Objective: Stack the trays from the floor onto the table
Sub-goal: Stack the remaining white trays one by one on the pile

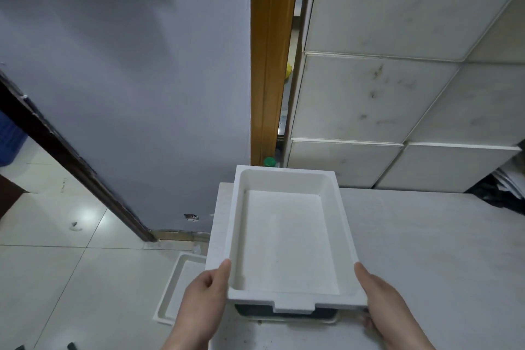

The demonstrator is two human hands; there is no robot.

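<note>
I hold an empty white tray (289,239) by its two long sides over the left end of the white table (426,250). My left hand (203,298) grips its near left corner, thumb on the rim. My right hand (389,307) grips its near right corner. Under its near edge a dark tray (284,313) shows, with a thin white edge below that; whether the white tray rests on it or hovers I cannot tell. Another white tray (177,290) lies on the tiled floor, left of the table and partly hidden by it and my left hand.
A bluish wall and a wooden door frame (270,65) rise behind the table. Tiled wall panels (397,94) stand at the back right. A green cap (269,162) peeks behind the tray. Dark clutter (502,193) sits at the table's far right. A blue bin (10,139) stands far left.
</note>
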